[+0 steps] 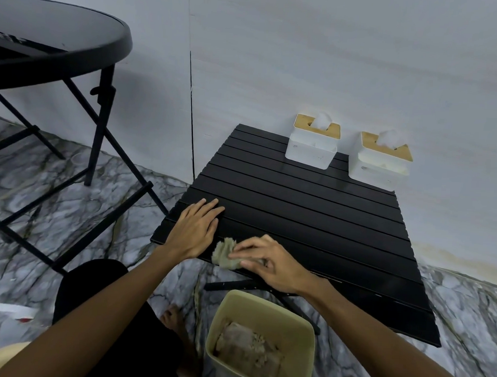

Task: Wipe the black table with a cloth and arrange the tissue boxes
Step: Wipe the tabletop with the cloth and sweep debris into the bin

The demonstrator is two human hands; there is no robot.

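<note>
A low black slatted table (312, 202) stands against the pale wall. My left hand (195, 228) lies flat, fingers together, on its near left corner. Just to the right, my right hand (269, 263) presses a small greyish-green cloth (224, 251) onto the table's front edge. Two white tissue boxes with wooden lids stand side by side at the table's far edge: one (311, 147) nearer the middle, the other (381, 162) at the far right corner. Tissue sticks up from both.
A beige bin (230, 315) holding crumpled cloths sits on the marble-patterned floor below the table's front edge. A round black folding table (57, 34) stands at the left. My bare foot (173, 319) and dark-clad knee are near the bin.
</note>
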